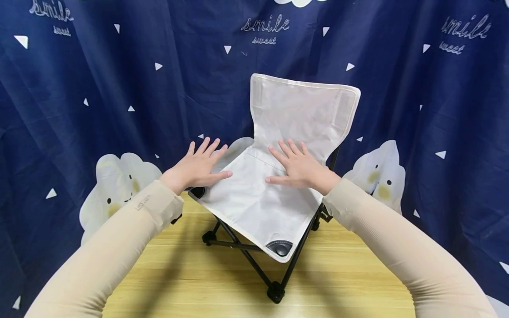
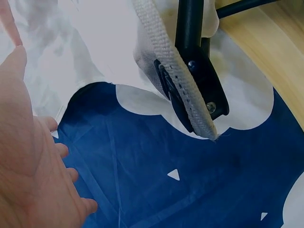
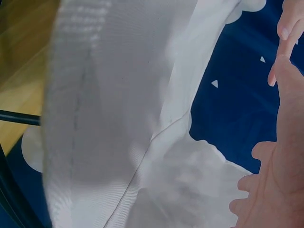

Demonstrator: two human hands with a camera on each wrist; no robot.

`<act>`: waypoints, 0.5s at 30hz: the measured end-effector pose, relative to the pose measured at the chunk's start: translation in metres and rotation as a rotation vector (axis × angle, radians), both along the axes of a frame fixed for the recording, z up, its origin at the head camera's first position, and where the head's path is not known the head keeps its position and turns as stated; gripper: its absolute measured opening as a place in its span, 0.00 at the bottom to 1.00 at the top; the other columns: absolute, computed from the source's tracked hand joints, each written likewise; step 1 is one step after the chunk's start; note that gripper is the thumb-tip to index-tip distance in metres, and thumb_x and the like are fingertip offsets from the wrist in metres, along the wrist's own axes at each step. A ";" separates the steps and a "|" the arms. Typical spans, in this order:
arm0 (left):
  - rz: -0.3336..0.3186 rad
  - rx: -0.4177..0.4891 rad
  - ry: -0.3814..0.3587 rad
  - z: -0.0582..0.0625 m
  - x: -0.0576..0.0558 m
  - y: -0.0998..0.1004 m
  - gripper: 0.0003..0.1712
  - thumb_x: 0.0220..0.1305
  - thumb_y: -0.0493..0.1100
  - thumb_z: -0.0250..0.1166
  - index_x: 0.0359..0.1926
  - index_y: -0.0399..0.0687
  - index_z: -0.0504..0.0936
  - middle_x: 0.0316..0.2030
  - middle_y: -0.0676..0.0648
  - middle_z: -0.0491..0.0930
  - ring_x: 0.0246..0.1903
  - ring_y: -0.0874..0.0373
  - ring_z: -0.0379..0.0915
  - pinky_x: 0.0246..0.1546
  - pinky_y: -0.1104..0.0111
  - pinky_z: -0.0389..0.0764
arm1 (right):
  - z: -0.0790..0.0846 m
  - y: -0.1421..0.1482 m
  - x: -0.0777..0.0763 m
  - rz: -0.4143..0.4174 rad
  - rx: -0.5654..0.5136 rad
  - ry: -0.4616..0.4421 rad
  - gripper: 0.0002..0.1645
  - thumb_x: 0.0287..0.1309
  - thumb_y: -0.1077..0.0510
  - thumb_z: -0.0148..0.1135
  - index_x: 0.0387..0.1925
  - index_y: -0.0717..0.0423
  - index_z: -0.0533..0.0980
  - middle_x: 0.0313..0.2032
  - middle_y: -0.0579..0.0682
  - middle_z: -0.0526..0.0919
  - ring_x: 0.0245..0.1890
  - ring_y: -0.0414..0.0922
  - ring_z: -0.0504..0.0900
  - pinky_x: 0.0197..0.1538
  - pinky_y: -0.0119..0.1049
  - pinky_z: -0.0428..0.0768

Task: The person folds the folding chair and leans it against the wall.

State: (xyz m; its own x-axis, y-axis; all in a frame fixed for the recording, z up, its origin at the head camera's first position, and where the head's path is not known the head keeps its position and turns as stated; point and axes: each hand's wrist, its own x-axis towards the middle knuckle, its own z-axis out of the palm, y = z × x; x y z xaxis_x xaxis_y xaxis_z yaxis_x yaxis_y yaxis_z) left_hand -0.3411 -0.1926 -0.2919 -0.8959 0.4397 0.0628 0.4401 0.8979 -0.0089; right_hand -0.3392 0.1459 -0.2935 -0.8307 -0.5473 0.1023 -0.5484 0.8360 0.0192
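Note:
A folding camp chair with a white fabric seat [image 1: 254, 210] and backrest [image 1: 304, 108] stands on black crossed legs [image 1: 254, 265]. My left hand [image 1: 196, 164] is over the seat's left edge, fingers spread and nothing in it. Over the right part of the seat, my right hand [image 1: 300, 168] also has its fingers spread and holds nothing. The left wrist view shows the left hand [image 2: 28, 161] beside a seat corner, where a woven edge meets a black bracket [image 2: 209, 90]. In the right wrist view, white fabric [image 3: 118, 95] lies alongside the right hand [image 3: 270, 166].
The chair stands on a light wood-grain surface [image 1: 342, 274]. A dark blue curtain [image 1: 191, 88] with white triangles and cloud figures hangs close behind it. Pale sleeves cover both forearms.

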 end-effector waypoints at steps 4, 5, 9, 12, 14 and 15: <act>-0.001 0.004 0.001 -0.001 0.001 0.000 0.55 0.77 0.79 0.47 0.90 0.57 0.41 0.89 0.41 0.34 0.88 0.37 0.23 0.83 0.30 0.31 | 0.001 0.001 0.002 -0.003 -0.012 -0.003 0.62 0.71 0.20 0.53 0.89 0.45 0.45 0.88 0.62 0.41 0.89 0.64 0.35 0.86 0.69 0.34; 0.000 0.005 0.000 -0.002 0.001 -0.001 0.55 0.77 0.79 0.47 0.90 0.57 0.41 0.89 0.41 0.34 0.88 0.37 0.23 0.83 0.30 0.31 | 0.001 0.002 0.003 -0.003 -0.015 -0.004 0.62 0.71 0.20 0.53 0.89 0.46 0.45 0.88 0.62 0.40 0.88 0.64 0.35 0.86 0.69 0.34; 0.001 0.016 -0.004 -0.003 0.001 -0.001 0.55 0.78 0.78 0.47 0.90 0.56 0.41 0.89 0.41 0.35 0.88 0.37 0.23 0.83 0.29 0.31 | 0.000 0.004 0.003 -0.003 -0.024 -0.006 0.62 0.71 0.20 0.53 0.89 0.45 0.45 0.88 0.61 0.40 0.89 0.64 0.35 0.87 0.68 0.34; -0.002 0.023 0.002 -0.004 0.003 -0.004 0.55 0.77 0.78 0.47 0.90 0.56 0.42 0.89 0.40 0.36 0.88 0.37 0.23 0.83 0.29 0.31 | 0.000 0.004 0.007 -0.004 -0.028 -0.005 0.62 0.70 0.19 0.53 0.89 0.45 0.45 0.88 0.62 0.40 0.89 0.63 0.36 0.87 0.67 0.34; -0.007 0.028 0.008 -0.005 0.003 -0.006 0.55 0.77 0.79 0.47 0.90 0.56 0.42 0.89 0.40 0.37 0.88 0.37 0.24 0.83 0.30 0.32 | -0.001 0.005 0.008 -0.005 -0.032 -0.005 0.62 0.70 0.19 0.53 0.89 0.44 0.45 0.88 0.62 0.40 0.89 0.63 0.36 0.87 0.67 0.35; -0.009 0.030 0.009 -0.005 0.003 -0.006 0.56 0.77 0.79 0.47 0.90 0.56 0.43 0.89 0.40 0.37 0.88 0.37 0.24 0.83 0.30 0.32 | -0.001 0.005 0.009 -0.004 -0.035 -0.005 0.62 0.70 0.19 0.54 0.89 0.45 0.45 0.88 0.62 0.41 0.89 0.63 0.37 0.87 0.67 0.35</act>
State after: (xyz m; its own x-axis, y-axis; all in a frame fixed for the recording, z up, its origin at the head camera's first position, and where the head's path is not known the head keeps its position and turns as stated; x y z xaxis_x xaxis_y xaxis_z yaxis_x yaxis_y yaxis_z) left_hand -0.3383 -0.1990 -0.2968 -0.8914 0.4453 0.0847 0.4479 0.8940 0.0142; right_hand -0.3302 0.1507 -0.2940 -0.8334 -0.5401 0.1172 -0.5451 0.8383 -0.0125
